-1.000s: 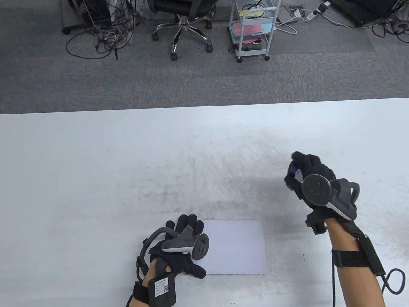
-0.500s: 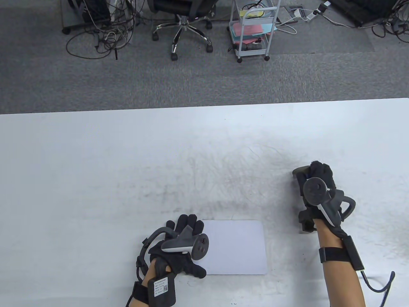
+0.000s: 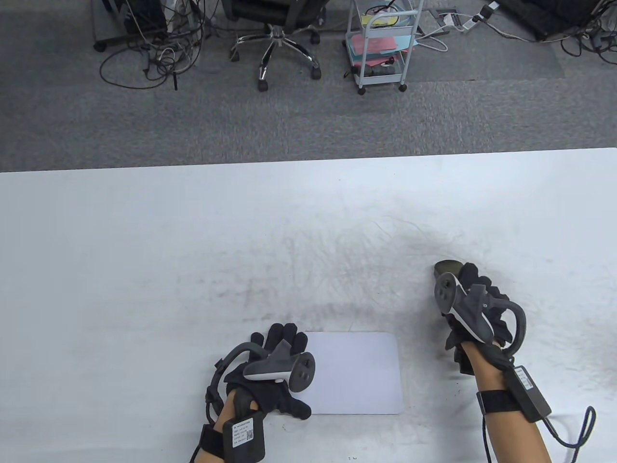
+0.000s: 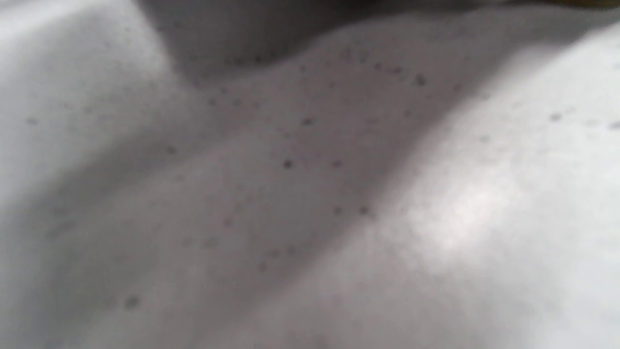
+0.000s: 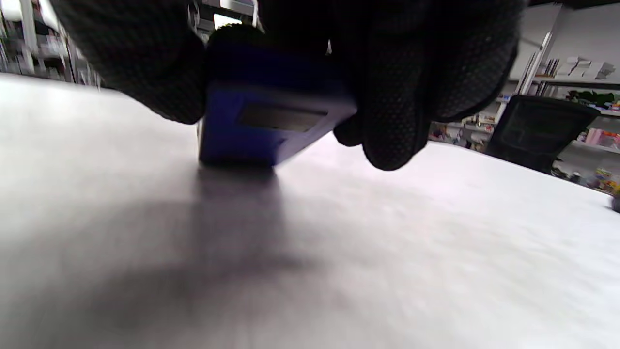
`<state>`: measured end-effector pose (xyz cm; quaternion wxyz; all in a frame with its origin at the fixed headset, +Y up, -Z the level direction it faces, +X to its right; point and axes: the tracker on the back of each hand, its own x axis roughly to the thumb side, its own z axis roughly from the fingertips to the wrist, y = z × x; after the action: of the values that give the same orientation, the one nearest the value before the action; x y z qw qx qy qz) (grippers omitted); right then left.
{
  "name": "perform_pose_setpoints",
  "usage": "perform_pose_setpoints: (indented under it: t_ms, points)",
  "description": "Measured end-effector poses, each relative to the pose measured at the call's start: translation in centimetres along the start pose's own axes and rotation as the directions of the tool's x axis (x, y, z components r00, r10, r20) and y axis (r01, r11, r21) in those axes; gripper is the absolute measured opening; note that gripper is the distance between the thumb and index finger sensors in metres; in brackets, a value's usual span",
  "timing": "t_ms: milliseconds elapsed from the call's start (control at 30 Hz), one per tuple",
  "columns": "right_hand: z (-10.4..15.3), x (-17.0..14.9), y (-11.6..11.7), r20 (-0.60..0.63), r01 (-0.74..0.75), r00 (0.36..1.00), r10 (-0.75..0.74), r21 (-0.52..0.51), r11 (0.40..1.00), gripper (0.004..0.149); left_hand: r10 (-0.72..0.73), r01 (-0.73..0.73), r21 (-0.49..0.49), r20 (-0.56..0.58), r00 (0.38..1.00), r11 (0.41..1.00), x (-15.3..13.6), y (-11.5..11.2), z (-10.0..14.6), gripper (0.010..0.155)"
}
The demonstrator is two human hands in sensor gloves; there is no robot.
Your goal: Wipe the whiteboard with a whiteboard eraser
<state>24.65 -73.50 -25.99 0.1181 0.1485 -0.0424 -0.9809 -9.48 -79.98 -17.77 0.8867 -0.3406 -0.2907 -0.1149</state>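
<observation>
While two gloved hands work at one table, a single whiteboard and a single blue eraser are in play; the eraser sits under the right hand, well right of the whiteboard, one edge on the table; the right fingers grip it from above; the left hand rests flat, fingers extended, on the whiteboard's left edge.

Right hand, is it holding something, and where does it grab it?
The right hand grips a blue whiteboard eraser, its fingers wrapped over the top and sides. The eraser's bottom meets the table.
</observation>
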Motion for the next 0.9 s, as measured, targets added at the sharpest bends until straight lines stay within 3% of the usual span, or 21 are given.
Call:
perform_pose_setpoints:
  t_ms: [133, 433, 633, 900]
  points:
    - [-0.3, 0.5, 1.0, -0.007, 0.013, 1.000, -0.013, -0.016, 1.000, 0.066, -0.001, 0.001, 0.001, -0.001, 1.000, 1.000, 0.0, 0.0, 0.0, 0.130]
    - [-0.3, 1.3, 2.6, 0.004, -0.064, 0.998, 0.064, 0.048, 0.997, 0.063, -0.001, 0.001, 0.001, -0.002, 1.000, 1.000, 0.0, 0.0, 0.0, 0.130]
    - [0.8, 0.8, 2.9, 0.053, -0.065, 0.996, 0.066, -0.011, 0.998, 0.066, -0.001, 0.001, 0.000, -0.005, 1.000, 1.000, 0.0, 0.0, 0.0, 0.130]
    - [5.7, -2.1, -0.2, 0.226, 0.049, 0.974, -0.002, -0.202, 0.978, 0.063, 0.029, -0.027, 0.055, -0.040, 0.999, 0.998, -0.3, 0.7, 0.5, 0.122]
